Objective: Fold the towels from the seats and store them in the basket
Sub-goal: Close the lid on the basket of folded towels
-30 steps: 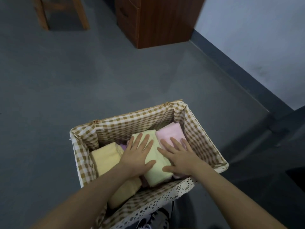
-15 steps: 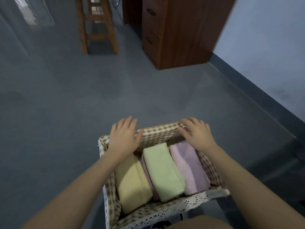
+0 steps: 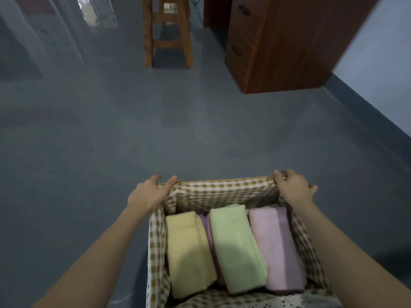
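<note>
A basket (image 3: pixel 224 191) lined with brown-and-white checked cloth fills the lower middle of the head view. Inside lie folded towels side by side: a yellow towel (image 3: pixel 189 252), a green towel (image 3: pixel 235 245) and a pink towel (image 3: pixel 278 245), with a strip of purple towel (image 3: pixel 205 223) showing between the yellow and green ones. My left hand (image 3: pixel 151 192) grips the far left corner of the basket rim, thumb inside. My right hand (image 3: pixel 293 187) grips the far right corner.
Grey floor lies all around. A wooden stool (image 3: pixel 168 32) stands at the back, a brown cabinet with drawers (image 3: pixel 278 41) to its right. A pale wall with a dark skirting (image 3: pixel 367 114) runs along the right.
Both hands have left the towels and gone to the basket's far corners, now curled over the rim. The view has tilted up, showing the stool and cabinet.
</note>
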Action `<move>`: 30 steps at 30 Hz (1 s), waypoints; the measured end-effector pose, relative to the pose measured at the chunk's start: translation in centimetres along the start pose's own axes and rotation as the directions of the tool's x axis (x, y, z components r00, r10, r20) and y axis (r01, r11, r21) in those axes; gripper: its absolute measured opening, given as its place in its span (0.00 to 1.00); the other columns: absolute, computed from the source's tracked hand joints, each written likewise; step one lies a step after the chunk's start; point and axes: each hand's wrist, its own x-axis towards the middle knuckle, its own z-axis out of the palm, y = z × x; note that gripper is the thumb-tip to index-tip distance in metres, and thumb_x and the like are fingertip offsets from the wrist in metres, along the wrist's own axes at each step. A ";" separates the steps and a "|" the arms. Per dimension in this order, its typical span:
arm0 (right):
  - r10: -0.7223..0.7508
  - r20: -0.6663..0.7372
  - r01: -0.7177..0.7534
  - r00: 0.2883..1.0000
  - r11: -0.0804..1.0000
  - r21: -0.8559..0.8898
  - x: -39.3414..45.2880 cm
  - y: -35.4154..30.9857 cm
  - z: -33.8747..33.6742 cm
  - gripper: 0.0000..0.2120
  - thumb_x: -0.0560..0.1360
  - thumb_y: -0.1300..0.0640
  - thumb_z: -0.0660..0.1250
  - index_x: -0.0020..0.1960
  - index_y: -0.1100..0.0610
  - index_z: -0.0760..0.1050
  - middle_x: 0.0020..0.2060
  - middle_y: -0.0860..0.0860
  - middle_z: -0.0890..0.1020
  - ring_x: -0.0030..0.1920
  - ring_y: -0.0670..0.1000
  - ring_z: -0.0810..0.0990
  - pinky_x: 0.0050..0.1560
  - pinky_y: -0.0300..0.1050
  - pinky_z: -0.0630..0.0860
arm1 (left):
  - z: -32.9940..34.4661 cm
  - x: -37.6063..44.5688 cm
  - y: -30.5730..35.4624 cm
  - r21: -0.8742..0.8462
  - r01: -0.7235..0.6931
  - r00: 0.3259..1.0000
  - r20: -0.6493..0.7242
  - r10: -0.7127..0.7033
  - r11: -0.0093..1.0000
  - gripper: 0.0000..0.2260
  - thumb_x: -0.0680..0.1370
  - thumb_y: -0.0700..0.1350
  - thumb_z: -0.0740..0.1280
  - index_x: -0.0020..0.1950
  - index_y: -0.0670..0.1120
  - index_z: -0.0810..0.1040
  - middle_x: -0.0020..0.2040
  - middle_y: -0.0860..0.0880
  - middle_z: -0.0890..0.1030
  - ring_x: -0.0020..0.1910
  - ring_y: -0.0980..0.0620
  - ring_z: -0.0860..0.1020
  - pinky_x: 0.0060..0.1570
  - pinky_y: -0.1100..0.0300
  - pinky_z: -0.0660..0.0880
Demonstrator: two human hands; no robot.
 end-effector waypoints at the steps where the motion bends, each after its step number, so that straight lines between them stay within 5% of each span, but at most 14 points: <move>1: -0.003 0.011 0.003 1.000 0.999 0.032 0.0 0.0 -0.2 0.25 0.80 0.41 0.54 0.69 0.55 0.70 0.62 0.58 0.76 0.65 0.59 0.70 0.68 0.58 0.52 | 0.0 0.2 0.1 -0.032 0.015 1.000 0.010 -0.015 0.999 0.38 0.71 0.75 0.53 0.72 0.51 0.67 0.60 0.46 0.79 0.63 0.43 0.73 0.61 0.48 0.71; 8: -0.017 -0.013 0.019 1.000 0.975 0.222 0.6 0.4 -1.1 0.26 0.77 0.44 0.63 0.70 0.57 0.69 0.64 0.56 0.76 0.68 0.58 0.70 0.70 0.53 0.54 | 0.5 1.0 1.2 -0.400 0.016 1.000 0.021 -0.008 0.916 0.32 0.74 0.60 0.68 0.71 0.43 0.69 0.64 0.44 0.76 0.57 0.47 0.77 0.60 0.52 0.73; 11: -0.048 -0.015 0.050 0.999 0.940 0.337 1.0 0.8 -0.9 0.24 0.76 0.46 0.67 0.67 0.56 0.70 0.63 0.55 0.77 0.66 0.57 0.72 0.70 0.55 0.57 | 0.1 1.3 1.8 -0.399 -0.089 0.996 -0.047 0.077 0.913 0.30 0.75 0.52 0.70 0.73 0.47 0.65 0.63 0.51 0.75 0.53 0.54 0.76 0.58 0.56 0.73; 14: -0.097 -0.042 0.106 0.994 0.894 0.436 1.8 1.0 -0.6 0.19 0.68 0.40 0.69 0.53 0.47 0.69 0.52 0.51 0.80 0.56 0.56 0.78 0.65 0.62 0.65 | -0.8 1.7 2.6 -0.318 -0.219 0.974 -0.120 0.190 0.922 0.27 0.73 0.47 0.73 0.68 0.56 0.65 0.54 0.61 0.77 0.53 0.56 0.78 0.51 0.59 0.74; 21: -0.084 -0.091 0.118 0.992 0.867 0.484 1.2 -0.4 -1.3 0.25 0.72 0.57 0.71 0.66 0.50 0.68 0.59 0.56 0.71 0.63 0.59 0.70 0.71 0.59 0.56 | -1.1 1.4 3.9 -0.315 -0.200 0.965 -0.230 0.129 0.928 0.46 0.59 0.66 0.71 0.72 0.54 0.59 0.63 0.50 0.74 0.59 0.48 0.76 0.57 0.44 0.75; 26: -0.072 -0.143 0.142 0.987 0.806 0.574 0.5 -1.0 -1.8 0.32 0.74 0.56 0.70 0.74 0.46 0.60 0.66 0.55 0.67 0.67 0.58 0.67 0.72 0.59 0.52 | -0.9 -0.3 5.9 -0.384 -0.255 0.919 -0.381 0.099 0.887 0.43 0.66 0.57 0.76 0.74 0.48 0.57 0.67 0.46 0.67 0.64 0.47 0.69 0.64 0.46 0.70; 30: -0.110 -0.195 0.213 0.975 0.715 0.665 0.6 -1.5 -4.1 0.36 0.76 0.46 0.67 0.77 0.46 0.52 0.74 0.53 0.58 0.74 0.58 0.58 0.74 0.61 0.47 | -2.4 -0.9 7.3 -0.361 -0.347 0.856 -0.498 0.136 0.865 0.42 0.69 0.60 0.73 0.75 0.49 0.55 0.70 0.46 0.65 0.67 0.45 0.66 0.65 0.40 0.67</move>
